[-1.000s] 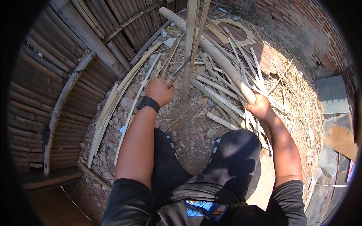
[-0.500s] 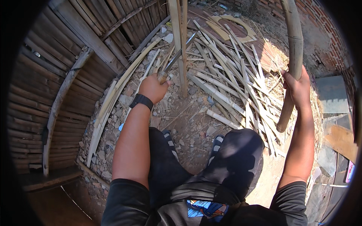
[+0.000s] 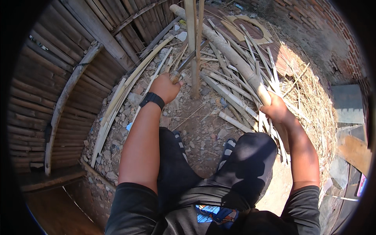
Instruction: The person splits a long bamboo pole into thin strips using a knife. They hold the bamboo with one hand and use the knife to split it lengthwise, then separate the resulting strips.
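My left hand [image 3: 166,87], with a black watch on its wrist, is closed around the wooden handle of a machete [image 3: 185,64]. The blade points up and to the right and crosses the upright split wooden post [image 3: 193,58], partly hidden by it. In my right hand [image 3: 277,108] is the near end of a thick bamboo pole [image 3: 235,58]. The pole slants to the far left above the heap of split bamboo strips [image 3: 239,102]. Its far end shows just left of the post's top and seems to run behind the post.
A bamboo-slat wall [image 3: 58,90] stands on the left, with long strips [image 3: 111,121] lying on rubble beside it. At the far right are a brick wall [image 3: 333,43] and grey sheets [image 3: 347,103]. A board with a round cutout [image 3: 266,39] lies behind the strips.
The bamboo pole has swung from upright at the right to a slant across the strips toward the post. My right hand has moved left and nearer its end. My left hand still holds the machete.
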Demonstrator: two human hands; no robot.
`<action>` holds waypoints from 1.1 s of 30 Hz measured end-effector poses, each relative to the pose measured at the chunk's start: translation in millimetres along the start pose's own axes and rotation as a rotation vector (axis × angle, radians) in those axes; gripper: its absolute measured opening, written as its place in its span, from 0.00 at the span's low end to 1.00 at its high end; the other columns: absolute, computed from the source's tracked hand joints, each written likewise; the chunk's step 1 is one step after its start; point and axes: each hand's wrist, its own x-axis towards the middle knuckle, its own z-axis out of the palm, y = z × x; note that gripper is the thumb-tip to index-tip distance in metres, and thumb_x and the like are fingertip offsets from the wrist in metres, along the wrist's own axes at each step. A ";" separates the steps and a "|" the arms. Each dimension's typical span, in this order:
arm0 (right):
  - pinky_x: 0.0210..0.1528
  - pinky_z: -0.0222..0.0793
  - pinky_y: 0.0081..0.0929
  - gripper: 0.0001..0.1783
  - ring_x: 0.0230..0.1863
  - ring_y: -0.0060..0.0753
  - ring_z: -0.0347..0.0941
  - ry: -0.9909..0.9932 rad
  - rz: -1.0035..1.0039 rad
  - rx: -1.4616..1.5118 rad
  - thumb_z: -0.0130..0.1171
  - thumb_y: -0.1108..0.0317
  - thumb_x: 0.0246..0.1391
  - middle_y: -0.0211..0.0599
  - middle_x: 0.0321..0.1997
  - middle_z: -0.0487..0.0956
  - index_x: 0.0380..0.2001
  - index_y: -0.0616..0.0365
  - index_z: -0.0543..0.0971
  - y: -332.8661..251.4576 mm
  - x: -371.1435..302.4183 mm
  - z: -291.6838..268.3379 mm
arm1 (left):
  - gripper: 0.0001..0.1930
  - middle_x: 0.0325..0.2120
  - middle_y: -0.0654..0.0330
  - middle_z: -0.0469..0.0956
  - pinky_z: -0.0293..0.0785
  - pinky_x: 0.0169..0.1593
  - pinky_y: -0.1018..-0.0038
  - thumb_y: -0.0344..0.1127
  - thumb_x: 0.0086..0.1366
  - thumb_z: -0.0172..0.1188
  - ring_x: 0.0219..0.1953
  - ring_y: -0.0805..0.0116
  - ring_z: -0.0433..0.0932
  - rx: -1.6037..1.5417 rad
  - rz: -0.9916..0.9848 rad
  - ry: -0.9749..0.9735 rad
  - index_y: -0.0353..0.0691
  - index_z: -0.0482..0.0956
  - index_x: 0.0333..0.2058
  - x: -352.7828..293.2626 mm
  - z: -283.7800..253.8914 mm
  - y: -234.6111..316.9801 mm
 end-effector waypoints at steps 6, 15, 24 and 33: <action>0.37 0.69 0.24 0.26 0.33 0.25 0.73 0.102 -0.015 0.268 0.63 0.77 0.44 0.37 0.35 0.78 0.50 0.65 0.74 -33.8 -22.6 -35.3 | 0.27 0.30 0.37 0.80 0.74 0.43 0.56 0.50 0.57 0.65 0.36 0.41 0.80 -0.006 0.028 0.049 0.26 0.78 0.39 -0.5 8.8 -6.2; 0.27 0.70 0.23 0.18 0.24 0.20 0.71 0.431 -0.271 0.180 0.64 0.67 0.52 0.32 0.27 0.75 0.41 0.64 0.71 -41.6 1.2 -63.5 | 0.28 0.29 0.37 0.80 0.74 0.43 0.56 0.50 0.57 0.66 0.36 0.41 0.80 -0.020 0.017 -0.008 0.24 0.77 0.38 0.4 7.1 -1.6; 0.45 0.74 0.33 0.39 0.41 0.42 0.80 0.046 -0.011 -0.350 0.62 0.71 0.43 0.57 0.40 0.80 0.61 0.70 0.64 -17.3 6.7 2.5 | 0.26 0.32 0.40 0.81 0.76 0.44 0.57 0.50 0.58 0.65 0.38 0.44 0.81 0.004 -0.005 -0.011 0.27 0.79 0.39 -4.2 14.3 -4.7; 0.37 0.72 0.23 0.29 0.35 0.24 0.74 0.182 -0.097 0.116 0.67 0.77 0.43 0.38 0.37 0.79 0.52 0.68 0.73 -13.1 -16.7 -35.3 | 0.28 0.33 0.36 0.80 0.75 0.45 0.56 0.49 0.57 0.65 0.39 0.41 0.80 -0.014 0.032 0.001 0.25 0.78 0.43 -1.4 19.9 -3.4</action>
